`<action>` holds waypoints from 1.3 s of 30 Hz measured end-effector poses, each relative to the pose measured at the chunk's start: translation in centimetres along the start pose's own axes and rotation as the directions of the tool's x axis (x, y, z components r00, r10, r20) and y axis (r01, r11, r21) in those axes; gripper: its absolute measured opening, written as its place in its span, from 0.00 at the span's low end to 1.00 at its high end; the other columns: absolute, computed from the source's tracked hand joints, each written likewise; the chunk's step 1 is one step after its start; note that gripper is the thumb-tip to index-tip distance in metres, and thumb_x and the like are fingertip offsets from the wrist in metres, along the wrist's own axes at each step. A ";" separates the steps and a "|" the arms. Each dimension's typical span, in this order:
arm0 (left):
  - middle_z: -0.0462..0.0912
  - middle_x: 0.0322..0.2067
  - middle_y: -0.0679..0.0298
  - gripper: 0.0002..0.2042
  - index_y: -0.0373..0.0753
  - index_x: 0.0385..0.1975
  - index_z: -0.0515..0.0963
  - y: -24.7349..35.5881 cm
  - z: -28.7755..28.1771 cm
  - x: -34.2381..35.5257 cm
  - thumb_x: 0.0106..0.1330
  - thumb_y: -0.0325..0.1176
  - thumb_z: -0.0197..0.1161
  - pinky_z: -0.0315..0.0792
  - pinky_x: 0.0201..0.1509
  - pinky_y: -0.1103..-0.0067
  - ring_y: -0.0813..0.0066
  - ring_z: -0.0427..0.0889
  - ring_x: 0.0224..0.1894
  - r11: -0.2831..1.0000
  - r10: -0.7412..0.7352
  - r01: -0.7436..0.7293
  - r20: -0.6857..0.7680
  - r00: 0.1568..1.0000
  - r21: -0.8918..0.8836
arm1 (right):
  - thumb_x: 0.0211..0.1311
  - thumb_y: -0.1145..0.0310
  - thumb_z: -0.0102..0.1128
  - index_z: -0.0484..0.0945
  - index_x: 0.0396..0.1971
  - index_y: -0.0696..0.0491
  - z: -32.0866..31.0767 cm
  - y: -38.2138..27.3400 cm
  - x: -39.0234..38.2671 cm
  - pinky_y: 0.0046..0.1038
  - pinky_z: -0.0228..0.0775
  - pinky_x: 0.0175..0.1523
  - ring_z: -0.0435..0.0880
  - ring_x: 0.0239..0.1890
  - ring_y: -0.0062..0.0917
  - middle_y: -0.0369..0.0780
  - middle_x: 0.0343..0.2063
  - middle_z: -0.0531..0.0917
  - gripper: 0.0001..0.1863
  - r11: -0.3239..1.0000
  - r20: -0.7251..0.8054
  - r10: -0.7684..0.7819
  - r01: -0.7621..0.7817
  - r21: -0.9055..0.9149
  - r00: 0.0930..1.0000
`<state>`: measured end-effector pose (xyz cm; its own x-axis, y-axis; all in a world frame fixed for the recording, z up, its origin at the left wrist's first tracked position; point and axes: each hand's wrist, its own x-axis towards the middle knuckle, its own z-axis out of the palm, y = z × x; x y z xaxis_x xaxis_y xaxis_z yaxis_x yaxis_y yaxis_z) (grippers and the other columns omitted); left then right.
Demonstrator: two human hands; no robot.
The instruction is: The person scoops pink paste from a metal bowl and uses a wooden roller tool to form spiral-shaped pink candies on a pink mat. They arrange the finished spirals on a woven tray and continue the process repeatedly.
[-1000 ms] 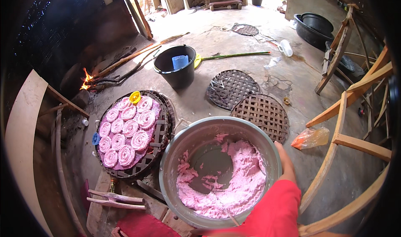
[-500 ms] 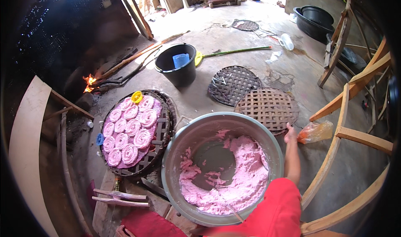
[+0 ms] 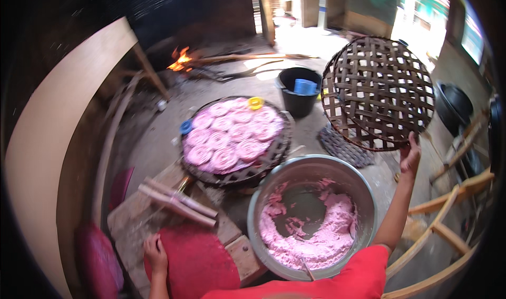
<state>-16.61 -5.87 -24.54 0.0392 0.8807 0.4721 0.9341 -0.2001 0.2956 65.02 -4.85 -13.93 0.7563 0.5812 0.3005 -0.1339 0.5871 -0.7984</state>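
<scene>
Raised at the right, my right hand [image 3: 410, 154] grips the lower rim of a brown woven tray [image 3: 382, 91]; a second rim shows overlapping it. My left hand [image 3: 156, 252] is closed at the left edge of a red rounded sheet [image 3: 197, 259] on the wooden bench. Between my arms stands a large grey basin [image 3: 254, 214] holding pink dough [image 3: 316, 246], with a thin stick handle [image 3: 307, 269] at its near side. Left of the basin, pink coiled rounds [image 3: 224, 155] cover another woven tray [image 3: 284, 149], with a yellow ring [image 3: 255, 103] and a blue ring [image 3: 186, 126] at its edge.
A black bucket [image 3: 298, 101] with a blue container stands beyond the tray. Fire [image 3: 181, 60] burns at the far left beside long sticks. Another dark woven tray [image 3: 345, 146] lies on the floor. Wooden frames [image 3: 448, 225] crowd the right; a pale board [image 3: 58, 120] rises at left.
My right hand has lifted the woven tray off the floor beside the basin. My left hand has come further into view at the red sheet. The view has turned left.
</scene>
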 end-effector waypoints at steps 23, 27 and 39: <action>0.81 0.44 0.66 0.14 0.44 0.54 0.72 -10.2 -16.0 -10.8 0.70 0.35 0.56 0.79 0.45 0.71 0.71 0.82 0.44 -0.104 -0.871 -0.258 -0.037 0.489 -0.961 | 0.69 0.64 0.55 0.56 0.68 0.51 50.4 16.8 -49.3 0.29 0.70 0.50 0.77 0.51 0.29 0.46 0.59 0.70 0.31 0.860 0.893 0.446 -0.309 -0.407 0.065; 0.80 0.45 0.69 0.15 0.48 0.54 0.70 -14.3 -13.6 -9.4 0.69 0.34 0.58 0.78 0.45 0.75 0.75 0.80 0.45 0.007 -0.941 -0.398 -0.140 0.307 -0.917 | 0.66 0.58 0.59 0.50 0.71 0.47 52.6 16.4 -56.2 0.33 0.66 0.58 0.73 0.58 0.36 0.50 0.63 0.65 0.38 0.921 0.920 0.385 -0.099 -0.377 0.075; 0.60 0.60 0.55 0.28 0.33 0.63 0.55 -13.2 -11.5 -5.9 0.68 0.35 0.59 0.61 0.61 0.72 0.69 0.64 0.58 0.456 -0.889 -0.080 -0.458 0.011 -0.886 | 0.66 0.67 0.59 0.68 0.60 0.58 42.0 14.4 -49.5 0.27 0.72 0.52 0.78 0.51 0.27 0.44 0.56 0.73 0.24 0.874 0.879 0.477 0.117 -0.473 -0.015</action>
<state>-33.30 -13.34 -21.64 -0.9924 -0.0095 0.1227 0.1082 -0.5421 0.8333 -1.28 -1.53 -18.39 -0.6379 0.7666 0.0729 0.2741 0.3145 -0.9088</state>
